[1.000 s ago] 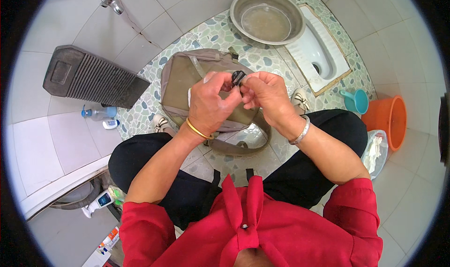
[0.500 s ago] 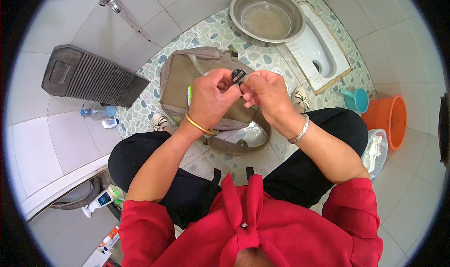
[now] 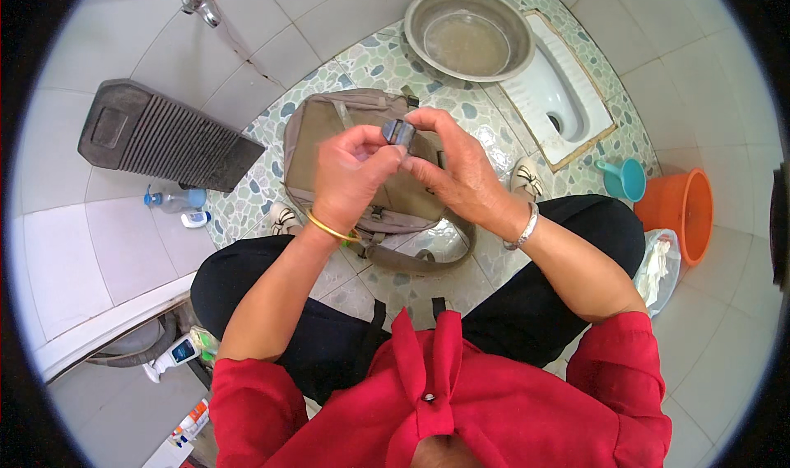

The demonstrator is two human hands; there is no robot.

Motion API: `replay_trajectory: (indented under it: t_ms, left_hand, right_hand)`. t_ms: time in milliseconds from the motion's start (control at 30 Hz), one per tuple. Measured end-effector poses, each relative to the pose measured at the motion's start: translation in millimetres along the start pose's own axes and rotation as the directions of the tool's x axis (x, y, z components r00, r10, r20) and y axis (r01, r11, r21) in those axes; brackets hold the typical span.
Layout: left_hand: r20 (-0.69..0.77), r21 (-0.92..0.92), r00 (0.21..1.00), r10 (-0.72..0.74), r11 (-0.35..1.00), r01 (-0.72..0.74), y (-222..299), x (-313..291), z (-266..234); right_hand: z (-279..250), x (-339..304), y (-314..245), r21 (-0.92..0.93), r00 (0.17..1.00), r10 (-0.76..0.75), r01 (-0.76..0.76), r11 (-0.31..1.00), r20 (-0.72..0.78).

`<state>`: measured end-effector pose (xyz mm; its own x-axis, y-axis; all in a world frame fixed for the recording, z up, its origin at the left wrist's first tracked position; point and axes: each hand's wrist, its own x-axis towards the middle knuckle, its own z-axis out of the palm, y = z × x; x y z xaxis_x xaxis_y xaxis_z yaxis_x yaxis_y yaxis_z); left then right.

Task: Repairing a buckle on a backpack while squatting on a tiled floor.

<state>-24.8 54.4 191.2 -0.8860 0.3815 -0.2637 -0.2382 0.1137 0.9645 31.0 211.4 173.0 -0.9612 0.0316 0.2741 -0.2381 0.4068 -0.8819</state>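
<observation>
Both hands meet over a grey-brown backpack (image 3: 329, 127), which lies on the tiled floor between my feet. My left hand (image 3: 352, 176), with a gold bangle at the wrist, pinches a small black plastic buckle (image 3: 398, 132) between thumb and fingers. From the other side my right hand (image 3: 461, 168), wearing a silver bangle, grips the same buckle with thumb and forefinger. Whether its two halves are joined I cannot make out. A loop of the bag's strap (image 3: 420, 262) curves toward me, and wet patches shine on the tiles around it.
Ahead, a metal basin (image 3: 415, 36) of cloudy water overlaps a squat toilet (image 3: 568, 98). A dark washboard (image 3: 169, 135) leans at left beneath a tap (image 3: 200, 5), near bottles (image 3: 177, 199). A blue dipper (image 3: 629, 180), orange bucket (image 3: 695, 217) and bagged bin (image 3: 662, 266) stand at right.
The buckle has shifted slightly left and turned in my fingers. My right hand has moved left and changed its grip. The green-edged white thing on the bag is now hidden by my left hand.
</observation>
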Motion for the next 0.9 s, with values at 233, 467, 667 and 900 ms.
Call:
replay_trajectory:
  t_ms: [233, 467, 667, 900]
  left_hand:
    - [0.033, -0.032, 0.999, -0.006, 0.999, 0.007, 0, -5, 3]
    - [0.091, 0.258, 0.987, 0.135, 0.954, -0.154, 6, -1, -5]
    - [0.227, 0.409, 0.883, 0.412, 0.782, -0.470, 5, 8, -14]
    - [0.488, 0.469, 0.822, 0.292, 0.707, -0.529, 8, 12, -26]
  right_hand:
    - [14, -1, 16, -0.110, 0.987, -0.146, 0.153, 0.982, 0.068]
    - [11, 1, 14, 0.166, 0.978, 0.068, -0.101, 0.981, 0.195]
    - [1, 9, 9, 0.124, 0.896, -0.022, -0.037, 0.992, 0.444]
    - [-6, 4, 11, 0.046, 0.887, -0.010, -0.012, 0.999, 0.461]
